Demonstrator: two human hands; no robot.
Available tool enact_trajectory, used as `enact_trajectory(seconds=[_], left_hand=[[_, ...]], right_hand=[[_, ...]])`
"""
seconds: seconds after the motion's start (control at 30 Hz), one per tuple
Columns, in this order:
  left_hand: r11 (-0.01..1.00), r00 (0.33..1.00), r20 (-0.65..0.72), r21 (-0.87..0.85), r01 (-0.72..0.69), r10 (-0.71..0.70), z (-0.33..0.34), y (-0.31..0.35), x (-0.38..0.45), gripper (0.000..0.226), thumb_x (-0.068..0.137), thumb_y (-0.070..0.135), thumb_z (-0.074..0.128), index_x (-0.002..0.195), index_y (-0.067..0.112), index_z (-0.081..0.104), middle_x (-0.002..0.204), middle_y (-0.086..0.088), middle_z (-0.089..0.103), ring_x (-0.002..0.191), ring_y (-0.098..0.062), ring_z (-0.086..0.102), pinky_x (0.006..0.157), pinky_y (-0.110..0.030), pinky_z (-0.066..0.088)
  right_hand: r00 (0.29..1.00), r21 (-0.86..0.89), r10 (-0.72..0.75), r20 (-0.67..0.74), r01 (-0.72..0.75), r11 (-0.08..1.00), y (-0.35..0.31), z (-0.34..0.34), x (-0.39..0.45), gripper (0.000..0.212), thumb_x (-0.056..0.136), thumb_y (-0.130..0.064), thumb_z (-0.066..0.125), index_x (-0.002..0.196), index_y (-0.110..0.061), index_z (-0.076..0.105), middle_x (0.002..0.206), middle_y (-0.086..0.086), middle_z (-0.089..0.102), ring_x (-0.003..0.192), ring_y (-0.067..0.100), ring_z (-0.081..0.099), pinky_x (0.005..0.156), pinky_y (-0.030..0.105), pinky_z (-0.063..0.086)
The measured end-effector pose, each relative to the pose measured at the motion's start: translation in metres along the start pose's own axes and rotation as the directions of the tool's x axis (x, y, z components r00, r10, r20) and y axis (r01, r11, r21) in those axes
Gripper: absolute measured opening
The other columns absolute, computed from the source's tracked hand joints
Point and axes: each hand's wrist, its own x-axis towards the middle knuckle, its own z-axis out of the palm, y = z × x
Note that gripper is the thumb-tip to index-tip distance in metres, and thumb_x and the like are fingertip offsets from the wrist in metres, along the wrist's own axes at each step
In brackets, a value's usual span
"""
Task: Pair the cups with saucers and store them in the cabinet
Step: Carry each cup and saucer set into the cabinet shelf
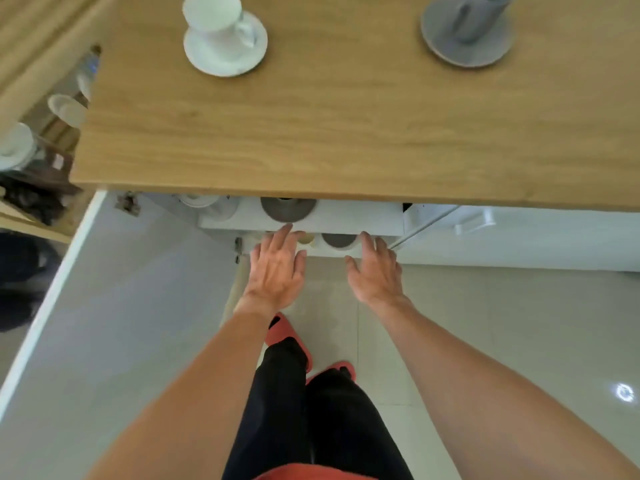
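Your left hand (277,268) and right hand (375,271) reach empty, fingers spread, toward the cabinet shelves (363,218) at twelve o'clock. Two cup-and-saucer pairs sit on the wooden counter (311,133): white pair (225,39) at eleven o'clock, grey pair (467,29) at one. Two dark saucers (287,209) show on the shelves.

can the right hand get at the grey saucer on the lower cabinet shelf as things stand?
Probably yes. The right hand is open, fingertips at the lower shelf edge just right of the grey saucer, with nothing between them. The countertop overhangs above but does not block the opening.
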Motion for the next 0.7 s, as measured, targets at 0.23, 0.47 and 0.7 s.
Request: enact_trajectory(seconds=[0.23,0.47,0.7], left_hand=[[0.986,0.98,-0.2,-0.164,-0.042,0.009,-0.031,0.083,-0.042,0.033,0.099,0.026,0.042,0.129,0.023,0.054,0.143,0.001,0.047,0.128,-0.019,0.045,0.107,-0.039,0.03],[0.959,0.916,-0.301,-0.011,-0.282,0.266,-0.069,0.114,0.025,0.032,0.096,0.028,0.036,0.119,0.025,0.057,0.131,0.003,0.057,0.117,-0.016,0.054,0.089,-0.028,0.033],[0.961,0.912,-0.351,-0.1,-0.259,0.209,-0.084,0.15,0.14,0.026,0.095,0.022,0.053,0.12,0.022,0.056,0.126,0.002,0.06,0.11,-0.022,0.057,0.089,-0.035,0.036]], right_hand=[[0.912,0.079,-0.201,-0.357,0.244,0.967,0.0,-0.072,-0.062,0.037,0.096,-0.022,0.053,0.132,-0.014,0.048,0.131,0.009,0.048,0.113,0.025,0.055,0.095,0.04,0.05],[0.822,0.181,-0.103,-0.56,0.243,0.953,-0.008,-0.143,-0.014,0.038,0.097,-0.021,0.052,0.134,-0.013,0.046,0.115,0.005,0.045,0.102,0.02,0.05,0.087,0.033,0.049],[0.868,0.309,0.085,-0.49,0.081,0.948,0.007,-0.201,0.07,0.052,0.097,-0.024,0.052,0.144,-0.012,0.033,0.127,0.011,0.038,0.109,0.027,0.052,0.091,0.04,0.048]])
